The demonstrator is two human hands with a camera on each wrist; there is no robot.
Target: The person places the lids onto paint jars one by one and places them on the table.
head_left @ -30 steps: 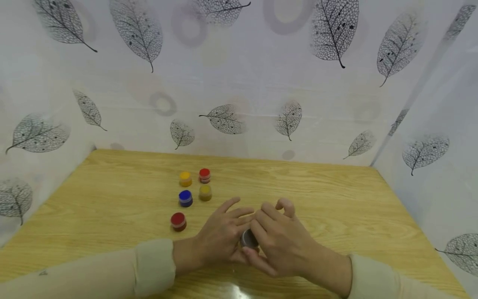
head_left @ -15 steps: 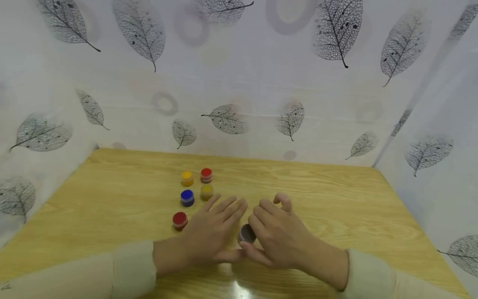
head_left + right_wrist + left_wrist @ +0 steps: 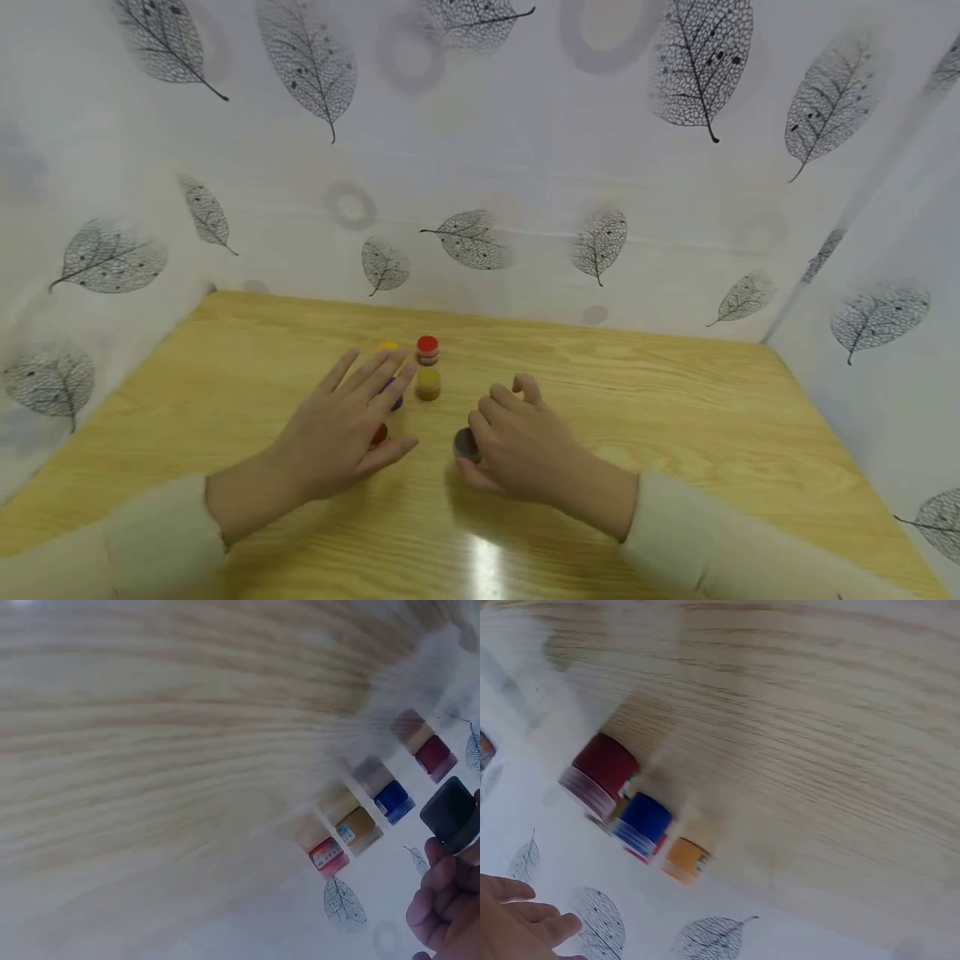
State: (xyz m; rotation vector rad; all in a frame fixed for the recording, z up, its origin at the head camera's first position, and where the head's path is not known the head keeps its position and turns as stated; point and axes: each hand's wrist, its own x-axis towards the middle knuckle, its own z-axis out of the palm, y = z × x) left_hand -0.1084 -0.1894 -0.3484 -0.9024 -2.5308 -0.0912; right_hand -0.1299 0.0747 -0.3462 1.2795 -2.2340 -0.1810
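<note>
Between the thumb and curled fingers of my right hand [image 3: 521, 437], a small dark jar [image 3: 467, 446] is held just above the table. Its dark side also shows in the right wrist view, beside the fingertips. My left hand [image 3: 345, 421] has its fingers spread and holds nothing. It passes over the left group of paint-like jars and partly covers the dark red jar [image 3: 380, 435], the blue jar [image 3: 396, 402] and the orange jar [image 3: 387, 345]. These three stand uncovered in the left wrist view.
A bright red jar [image 3: 427, 350] stands behind a mustard-yellow jar [image 3: 428, 383], right of the left fingertips. The wood-grain table [image 3: 675, 400] ends at a white leaf-patterned curtain [image 3: 510, 125] at the back and sides. Light reflects off the table's near part.
My left hand has come away from the dark jar and moved left, over the other jars. My right hand keeps the dark jar and has shifted slightly left and away from me.
</note>
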